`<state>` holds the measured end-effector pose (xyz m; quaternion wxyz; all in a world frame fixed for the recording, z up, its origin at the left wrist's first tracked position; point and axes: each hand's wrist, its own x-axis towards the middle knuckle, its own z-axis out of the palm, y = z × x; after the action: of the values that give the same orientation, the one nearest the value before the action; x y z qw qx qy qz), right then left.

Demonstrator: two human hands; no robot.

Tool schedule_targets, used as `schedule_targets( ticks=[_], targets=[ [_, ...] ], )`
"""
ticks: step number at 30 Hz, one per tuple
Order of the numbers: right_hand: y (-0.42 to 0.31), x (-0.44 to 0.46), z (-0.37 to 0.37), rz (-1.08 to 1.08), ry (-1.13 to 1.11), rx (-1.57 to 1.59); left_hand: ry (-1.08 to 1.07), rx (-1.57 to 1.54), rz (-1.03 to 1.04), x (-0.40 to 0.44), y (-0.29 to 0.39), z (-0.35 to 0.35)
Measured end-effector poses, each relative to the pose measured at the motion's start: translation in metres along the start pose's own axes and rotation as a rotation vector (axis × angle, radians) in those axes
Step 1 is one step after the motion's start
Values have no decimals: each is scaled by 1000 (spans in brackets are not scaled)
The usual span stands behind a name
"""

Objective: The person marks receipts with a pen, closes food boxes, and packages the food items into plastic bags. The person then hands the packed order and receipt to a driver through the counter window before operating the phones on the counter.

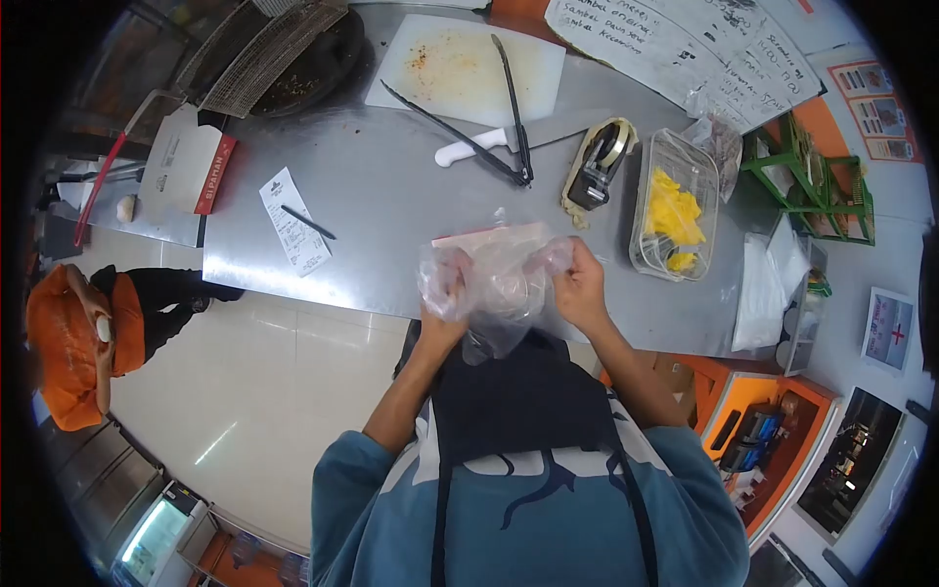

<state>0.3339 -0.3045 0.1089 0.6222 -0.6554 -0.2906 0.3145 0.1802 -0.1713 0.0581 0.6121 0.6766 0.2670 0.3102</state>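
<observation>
A clear plastic bag (504,284) with something pale and a reddish edge in or behind it hangs between my hands at the front edge of the steel table (372,215). My left hand (447,286) grips the bag's left side, its fingers partly covered by the plastic. On the right side, my right hand (577,284) has its fingers closed on the plastic. Beyond the bag lie black tongs (523,147) and a knife with a white handle (471,147). A tape dispenser (599,166) stands to the right of them.
A white cutting board (465,68) lies at the back. Right is a wire basket (675,210) with yellow items; left, a receipt (293,225) with a pen (308,222) and a box (186,166). Another person in orange (78,342) stands far left.
</observation>
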Motion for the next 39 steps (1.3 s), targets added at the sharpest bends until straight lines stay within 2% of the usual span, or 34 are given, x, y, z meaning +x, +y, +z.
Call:
schedule_targets(
  ticks=[2,4,7,9,11,14,16,17,20,22,23,25,27,30,33,35,38,39],
  targets=[
    [0,1,2,25,64,-1,68,70,-10,6,-8,3],
    [12,1,-3,91,77,-101,59,22,-254,9,-12,1],
    [-8,-8,-36,59,-213,-18,-314,-215,-126,7,-2,-46],
    [-28,-12,-45,-88,-298,-524,-448,91,-83,3,18,-84],
    [-26,-18,-43,-185,-366,-869,-573,356,-26,1,33,-89],
    [-3,-11,-16,-334,-462,-1004,-651,555,101,3,42,-70],
    [3,-2,2,-501,-519,-904,-594,501,187,13,43,-56],
    [12,-2,9,-571,-510,-776,-564,612,427,17,11,-57],
    [10,-8,15,-500,-546,-611,-336,338,293,8,28,-32],
    [11,-19,21,-331,-318,-457,-229,139,-55,-4,35,-12],
    [12,-22,25,-245,-202,-378,-188,50,-170,-7,35,-9],
    [4,-23,36,-68,-118,-170,-98,-124,-337,-14,30,-4],
    [2,-24,33,56,-37,-51,-306,-129,-258,-18,5,-27],
    [8,-25,24,122,65,29,-625,-243,-258,-6,55,-62],
    [10,-27,22,110,136,143,-746,293,-134,-8,67,-82],
    [7,-27,23,128,131,187,-777,462,-83,-4,44,-86],
    [5,-25,25,128,158,229,-775,637,129,-9,8,-81],
    [6,-25,28,120,150,234,-774,606,139,-10,-12,-78]
  ],
)
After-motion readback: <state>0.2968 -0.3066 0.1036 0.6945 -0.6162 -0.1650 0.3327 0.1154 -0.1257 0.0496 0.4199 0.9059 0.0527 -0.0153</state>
